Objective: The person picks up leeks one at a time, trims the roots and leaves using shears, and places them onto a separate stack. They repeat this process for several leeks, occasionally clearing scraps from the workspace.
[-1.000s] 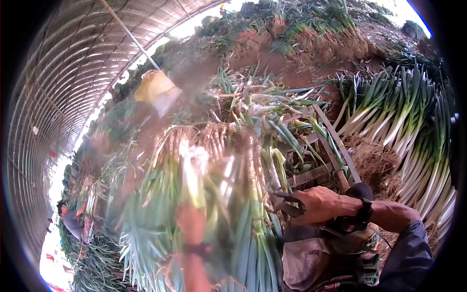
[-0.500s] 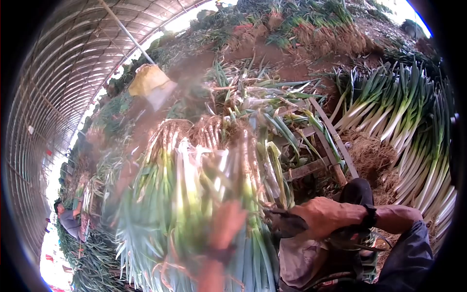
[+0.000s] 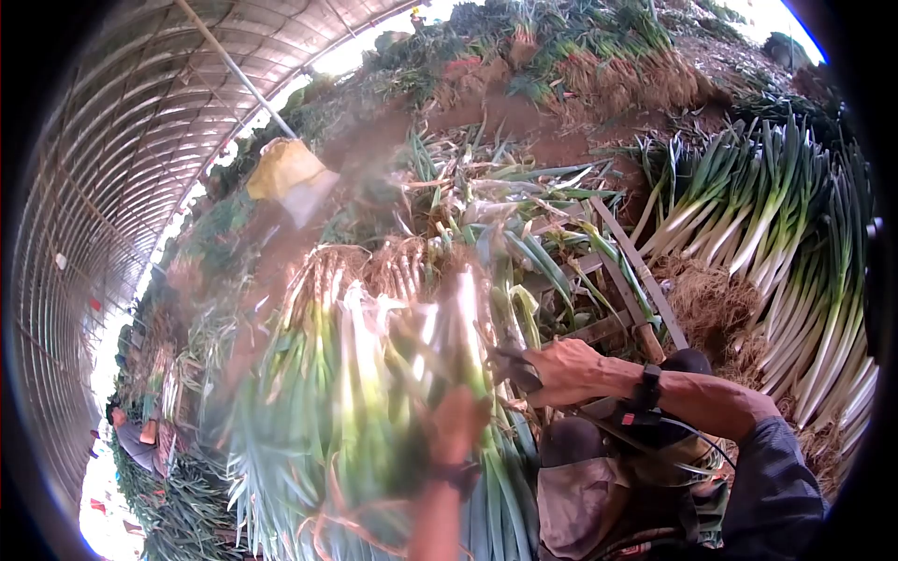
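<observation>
A bundle of long green onions [image 3: 360,374] lies in front of me, roots away from me and leaves toward me. My left hand [image 3: 456,425], blurred, has its fingers closed around the green part of a green onion at the bundle's right side. A pale, bare white stem [image 3: 463,304] stands out just beyond it. My right hand [image 3: 572,371], with a black wristband, is closed on a dark flat tool [image 3: 514,368], its exact kind unclear. The tool's tip points left, close beside the stems.
Wooden slats [image 3: 636,243] and loose trimmed leaves [image 3: 505,187] lie beyond the bundle. Rows of cleaned green onions [image 3: 786,234] lie at the right. A yellow and white sack [image 3: 292,173] stands back left. Another person [image 3: 136,439] is at far left, under the arched roof [image 3: 122,140].
My right hand and the tool have moved left and up, closer to the stems. My left hand has shifted right. The stem beyond it now shows white where brownish skin showed before.
</observation>
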The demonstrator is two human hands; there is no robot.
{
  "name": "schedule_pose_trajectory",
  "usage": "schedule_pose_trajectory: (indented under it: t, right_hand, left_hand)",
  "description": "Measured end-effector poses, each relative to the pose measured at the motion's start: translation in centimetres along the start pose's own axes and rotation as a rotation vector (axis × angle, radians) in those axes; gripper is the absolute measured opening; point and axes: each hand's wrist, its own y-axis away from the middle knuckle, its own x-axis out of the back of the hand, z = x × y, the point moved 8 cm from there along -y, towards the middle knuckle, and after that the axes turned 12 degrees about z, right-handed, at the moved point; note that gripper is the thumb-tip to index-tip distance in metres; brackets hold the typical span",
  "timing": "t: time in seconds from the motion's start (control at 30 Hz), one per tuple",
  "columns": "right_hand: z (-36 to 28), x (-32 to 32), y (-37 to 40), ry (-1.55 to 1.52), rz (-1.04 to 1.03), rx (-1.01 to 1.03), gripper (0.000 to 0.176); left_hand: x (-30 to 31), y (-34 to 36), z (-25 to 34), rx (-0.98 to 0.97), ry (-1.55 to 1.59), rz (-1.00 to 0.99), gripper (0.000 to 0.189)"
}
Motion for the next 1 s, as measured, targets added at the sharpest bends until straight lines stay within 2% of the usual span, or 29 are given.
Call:
schedule_pose_trajectory:
  t: [0.07,0.13,0.17,0.27,0.33,0.37,0.43,0.57,0.67,0.73,0.77,0.83,0.87,0.97,1.0]
  right_hand:
    - [0.3,0.2,-1.2,0.034,0.066,0.026,0.059]
    - [0.8,0.2,-2.3,0.053,0.019,-0.012,0.059]
    - [1.1,0.1,-2.7,0.063,-0.006,-0.031,0.060]
    - [2.7,-0.2,-4.8,0.057,0.105,-0.016,0.060]
    - [4.2,-1.6,-6.6,0.151,0.021,-0.043,0.060]
    - [5.0,-2.4,-7.6,0.197,-0.021,-0.057,0.060]
    - [5.9,-2.4,-9.2,0.208,0.052,-0.046,0.060]
    - [4.9,0.2,-9.6,0.097,0.254,-0.015,0.062]
    - [4.7,0.8,-9.2,0.026,0.131,-0.107,0.061]
    - [5.0,0.4,-9.3,0.018,0.153,-0.012,0.060]
    - [5.2,0.4,-8.9,0.015,0.165,0.034,0.059]
    - [6.2,-0.5,-7.4,0.059,0.053,0.013,0.059]
    - [5.4,-0.3,-6.3,0.079,-0.005,0.003,0.058]
    - [0.9,2.6,-0.3,-0.186,-0.059,-0.113,0.053]
    - [-0.3,3.6,1.1,-0.201,0.012,-0.014,0.051]
  left_hand:
    - [-2.3,-1.4,-1.3,-0.027,-0.052,0.091,0.048]
    - [-3.2,-1.8,-1.4,-0.051,-0.090,0.156,0.039]
    - [-2.5,-1.6,-0.5,-0.039,-0.106,0.157,0.039]
    - [-1.6,-1.4,0.6,-0.011,-0.120,0.160,0.037]
    - [-2.9,-2.2,-0.5,0.000,-0.089,0.161,0.037]
    - [-2.8,-2.1,-0.5,-0.017,-0.075,0.202,0.046]
    - [-2.6,-1.8,-0.3,-0.052,-0.045,0.283,0.065]
    - [-2.9,-2.2,-0.7,0.029,-0.023,0.270,0.076]
    - [-2.8,-2.1,-1.0,0.033,-0.120,0.277,0.078]
    - [-2.7,-2.2,-1.0,-0.008,-0.264,0.303,0.078]
    - [-2.4,-2.1,-0.9,0.060,-0.233,0.269,0.076]
    - [-1.1,-2.1,-0.5,0.193,-0.172,0.204,0.073]
    - [-2.0,-2.8,-1.3,0.121,-0.178,0.141,0.071]
    - [-3.2,-3.7,-3.3,-0.009,-0.133,0.029,0.067]
    - [-3.3,-3.7,-3.9,-0.016,0.012,0.032,0.063]
